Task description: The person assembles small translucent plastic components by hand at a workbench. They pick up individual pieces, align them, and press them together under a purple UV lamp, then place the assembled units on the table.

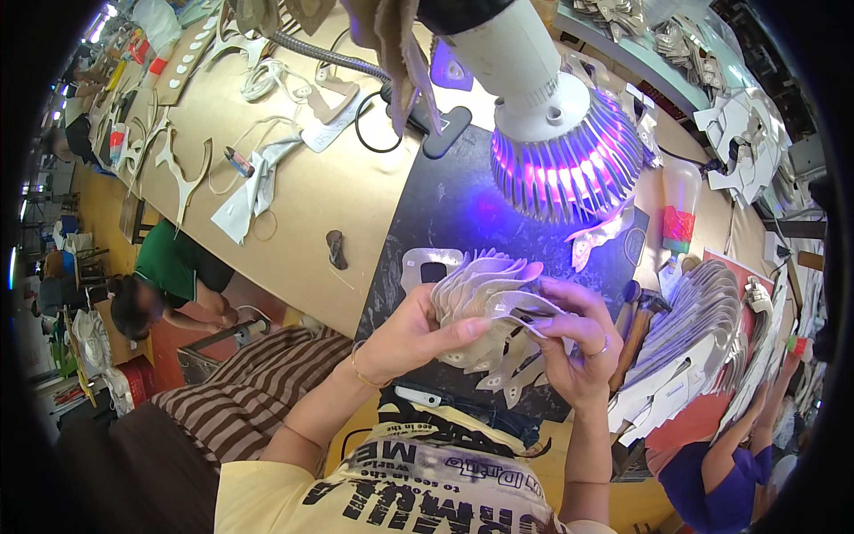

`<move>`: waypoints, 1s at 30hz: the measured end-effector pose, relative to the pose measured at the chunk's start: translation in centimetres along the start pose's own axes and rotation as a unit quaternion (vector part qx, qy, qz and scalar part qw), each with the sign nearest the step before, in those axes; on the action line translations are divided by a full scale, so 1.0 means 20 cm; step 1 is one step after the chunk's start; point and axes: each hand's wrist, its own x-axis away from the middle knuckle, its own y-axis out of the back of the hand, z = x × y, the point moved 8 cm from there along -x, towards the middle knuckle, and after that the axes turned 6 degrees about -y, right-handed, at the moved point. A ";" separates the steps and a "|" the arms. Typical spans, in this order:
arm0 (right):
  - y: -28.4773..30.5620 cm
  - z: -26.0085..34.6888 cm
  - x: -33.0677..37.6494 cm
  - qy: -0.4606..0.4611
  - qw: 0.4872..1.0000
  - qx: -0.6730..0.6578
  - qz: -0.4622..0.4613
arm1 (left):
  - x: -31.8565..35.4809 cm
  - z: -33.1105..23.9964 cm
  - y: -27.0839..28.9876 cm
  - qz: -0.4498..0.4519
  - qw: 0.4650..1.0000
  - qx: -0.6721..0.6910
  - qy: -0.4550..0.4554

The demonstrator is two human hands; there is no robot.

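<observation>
A fanned bundle of beige, curved cut pieces point(471, 289), which look like shoe-upper parts, is held up in front of me over a black mat point(405, 222). My left hand point(405, 338) is closed round the bundle's left side, its thumb pressed across the front. With fingers and thumb, my right hand point(583, 347) pinches the edge of a piece at the bundle's right side. More beige pieces hang below, between the hands. Behind the bundle, a flat piece with a dark cutout point(416, 269) lies on the mat.
A lamp point(569, 147) glowing purple hangs low over the mat. To the right are a hammer point(642, 325), a bottle with a red band point(680, 205) and stacked grey-white pieces point(689, 329). A phone point(418, 395) lies near my body. Co-workers sit left point(169, 267) and right point(721, 476).
</observation>
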 end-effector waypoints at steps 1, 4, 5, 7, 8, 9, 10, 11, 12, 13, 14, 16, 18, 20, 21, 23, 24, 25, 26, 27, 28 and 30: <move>-0.01 0.00 0.00 -0.001 1.000 0.002 0.005 | 0.00 0.00 0.00 -0.008 1.000 -0.001 -0.005; -0.01 0.00 -0.01 -0.003 1.000 0.011 0.010 | 0.00 0.00 0.01 0.002 1.000 -0.006 0.006; -0.01 0.00 -0.02 -0.007 1.000 0.016 0.014 | 0.00 0.01 0.01 0.001 1.000 -0.002 0.010; 0.00 0.00 -0.04 -0.001 1.000 0.024 0.018 | -0.01 0.01 0.02 -0.006 1.000 0.004 0.009; 0.00 0.00 -0.04 -0.005 0.999 0.030 0.025 | -0.01 0.01 0.02 -0.015 1.000 0.016 0.010; 0.02 0.00 -0.05 -0.011 0.999 0.020 0.023 | -0.02 0.01 0.03 -0.022 0.999 0.028 0.008; 0.03 -0.01 -0.06 -0.021 0.999 0.012 0.024 | -0.02 0.01 0.03 -0.029 0.999 0.040 0.007; 0.04 -0.01 -0.06 -0.033 0.999 0.003 0.027 | -0.02 0.00 0.03 -0.020 0.999 0.044 0.005; 0.07 0.00 -0.08 -0.022 0.999 0.008 0.025 | -0.02 -0.02 0.03 -0.011 0.999 0.049 0.005; 0.11 -0.02 -0.09 -0.068 0.997 -0.040 0.014 | -0.01 -0.03 0.03 -0.003 0.999 0.054 0.006; 0.14 -0.05 -0.10 -0.126 0.988 -0.085 0.007 | 0.00 -0.06 0.03 0.000 0.998 0.061 -0.001; 0.20 -0.10 -0.11 -0.214 0.971 -0.108 -0.016 | 0.06 -0.12 0.05 0.010 0.997 0.076 -0.009; 0.26 -0.14 -0.18 -0.228 0.968 -0.093 -0.044 | 0.14 -0.22 0.12 -0.023 0.996 0.053 -0.064; 0.23 -0.22 -0.29 -0.233 0.966 -0.112 0.002 | 0.22 -0.32 0.19 -0.045 0.992 0.029 -0.116; 0.20 -0.26 -0.34 -0.239 0.963 -0.123 0.025 | 0.26 -0.37 0.22 -0.048 0.988 0.021 -0.147; 0.10 -0.31 -0.42 -0.206 0.961 -0.163 0.084 | 0.32 -0.45 0.24 -0.014 0.976 0.075 -0.205; 0.08 -0.35 -0.47 -0.193 0.975 -0.080 0.072 | 0.34 -0.48 0.24 0.011 0.969 0.090 -0.231; 0.05 -0.36 -0.52 -0.141 0.988 -0.013 0.068 | 0.36 -0.51 0.25 0.019 0.966 0.068 -0.247; 0.02 -0.37 -0.56 -0.089 0.992 0.056 0.063 | 0.37 -0.52 0.26 0.015 0.964 0.060 -0.257; 0.00 -0.42 -0.60 -0.096 0.983 0.147 0.050 | 0.38 -0.51 0.27 0.002 0.965 0.052 -0.255; -0.03 -0.41 -0.64 -0.037 0.976 0.209 0.052 | 0.38 -0.50 0.28 -0.010 0.966 0.044 -0.254; -0.03 -0.44 -0.67 -0.011 0.961 0.272 0.041 | 0.38 -0.48 0.28 -0.028 0.969 0.031 -0.242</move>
